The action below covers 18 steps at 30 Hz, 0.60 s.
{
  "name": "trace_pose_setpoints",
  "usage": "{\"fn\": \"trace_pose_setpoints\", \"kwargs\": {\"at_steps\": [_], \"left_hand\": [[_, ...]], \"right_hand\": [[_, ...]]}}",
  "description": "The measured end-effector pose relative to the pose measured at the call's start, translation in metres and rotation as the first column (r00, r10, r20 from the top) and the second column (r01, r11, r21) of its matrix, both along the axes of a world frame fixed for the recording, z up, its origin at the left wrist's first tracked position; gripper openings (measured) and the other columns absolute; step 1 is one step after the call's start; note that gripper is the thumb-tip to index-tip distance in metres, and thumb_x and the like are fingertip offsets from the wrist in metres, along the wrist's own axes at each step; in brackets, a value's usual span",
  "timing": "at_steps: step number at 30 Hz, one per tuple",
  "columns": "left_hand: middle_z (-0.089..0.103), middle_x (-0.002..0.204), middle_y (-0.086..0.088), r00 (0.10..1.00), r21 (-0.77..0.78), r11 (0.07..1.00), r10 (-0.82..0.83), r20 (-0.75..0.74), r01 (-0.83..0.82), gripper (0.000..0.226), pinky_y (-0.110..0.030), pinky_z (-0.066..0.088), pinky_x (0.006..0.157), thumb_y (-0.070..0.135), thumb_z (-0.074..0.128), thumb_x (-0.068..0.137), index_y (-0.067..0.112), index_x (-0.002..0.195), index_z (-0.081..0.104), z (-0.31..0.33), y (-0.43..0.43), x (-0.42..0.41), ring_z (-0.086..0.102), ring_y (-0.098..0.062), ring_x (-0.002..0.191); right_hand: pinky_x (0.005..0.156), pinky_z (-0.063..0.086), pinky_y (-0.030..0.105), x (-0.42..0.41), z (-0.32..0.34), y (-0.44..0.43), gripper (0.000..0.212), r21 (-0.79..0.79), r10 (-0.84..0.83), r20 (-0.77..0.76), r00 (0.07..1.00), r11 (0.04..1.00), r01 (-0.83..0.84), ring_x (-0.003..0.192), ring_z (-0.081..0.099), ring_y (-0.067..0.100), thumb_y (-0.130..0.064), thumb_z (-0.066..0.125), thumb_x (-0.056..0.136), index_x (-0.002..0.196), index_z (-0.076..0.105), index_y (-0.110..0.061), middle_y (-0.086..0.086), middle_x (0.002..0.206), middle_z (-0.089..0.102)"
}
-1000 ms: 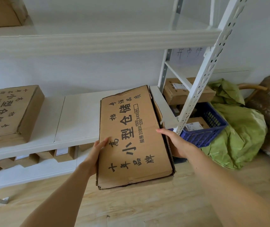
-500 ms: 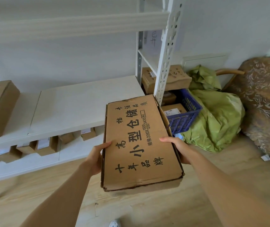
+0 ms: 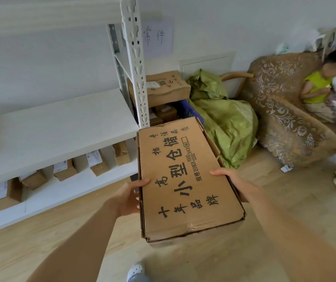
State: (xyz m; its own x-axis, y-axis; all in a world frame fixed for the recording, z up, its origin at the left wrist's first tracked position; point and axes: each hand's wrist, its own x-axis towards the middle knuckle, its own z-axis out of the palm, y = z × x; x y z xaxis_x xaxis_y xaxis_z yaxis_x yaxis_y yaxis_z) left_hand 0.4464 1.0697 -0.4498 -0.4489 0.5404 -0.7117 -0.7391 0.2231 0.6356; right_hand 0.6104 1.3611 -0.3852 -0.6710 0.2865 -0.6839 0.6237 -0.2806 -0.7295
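A long flat cardboard box (image 3: 183,180) printed with black characters hangs in the air over the wooden floor, clear of the shelf. My left hand (image 3: 127,197) grips its left long edge, thumb on top. My right hand (image 3: 237,184) grips the right long edge, thumb on top and fingers hidden underneath. The box tilts slightly, its near end lower.
The white shelf (image 3: 51,127) with its perforated post (image 3: 136,64) stands to the left; small cartons (image 3: 64,169) sit on the lower level. Right of the post are a cardboard box (image 3: 167,88), a blue crate (image 3: 191,112), a green bag (image 3: 226,123), a patterned armchair (image 3: 285,110) and a seated person (image 3: 317,86).
The box has been pulled off the shelf toward me and to the right. The view has swung right, bringing the armchair and a person into sight.
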Motion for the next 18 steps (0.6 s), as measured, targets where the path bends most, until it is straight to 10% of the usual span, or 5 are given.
{"fn": "trace_pose_setpoints", "kwargs": {"at_steps": [8,13,18], "left_hand": [[0.057,0.139,-0.022,0.999,0.046,0.998,-0.036,-0.019,0.037,0.094,-0.058,0.044,0.107,0.035,0.096,0.057,0.011,0.137,0.054,0.019,0.091,-0.025,0.056,-0.04,0.128],[0.077,0.095,-0.014,0.997,0.086,0.996,0.017,-0.073,-0.011,0.028,-0.045,0.053,0.08,0.033,0.063,0.094,0.012,0.112,0.059,0.042,0.151,-0.046,0.069,-0.032,0.097],[0.077,0.089,-0.011,0.997,0.122,0.992,0.03,-0.073,-0.021,0.028,-0.042,0.052,0.078,0.036,0.058,0.097,0.011,0.111,0.062,0.05,0.201,-0.091,0.072,-0.028,0.086]], "right_hand": [[0.066,0.055,0.033,0.002,0.004,0.066,0.058,0.007,-0.148,-0.036,0.988,0.989,0.148,0.073,0.073,0.027,-0.031,0.079,0.059,0.11,0.07,-0.005,0.015,0.092,0.076],[0.066,0.054,0.034,-0.028,0.013,0.105,0.028,0.023,-0.226,-0.087,0.97,0.973,0.228,0.067,0.073,0.024,-0.025,0.067,0.085,0.106,0.07,-0.006,0.012,0.083,0.077],[0.065,0.052,0.033,-0.076,0.023,0.152,0.022,0.029,-0.213,-0.109,0.971,0.976,0.217,0.066,0.074,0.023,-0.023,0.061,0.092,0.103,0.07,-0.007,0.012,0.085,0.077]]}}
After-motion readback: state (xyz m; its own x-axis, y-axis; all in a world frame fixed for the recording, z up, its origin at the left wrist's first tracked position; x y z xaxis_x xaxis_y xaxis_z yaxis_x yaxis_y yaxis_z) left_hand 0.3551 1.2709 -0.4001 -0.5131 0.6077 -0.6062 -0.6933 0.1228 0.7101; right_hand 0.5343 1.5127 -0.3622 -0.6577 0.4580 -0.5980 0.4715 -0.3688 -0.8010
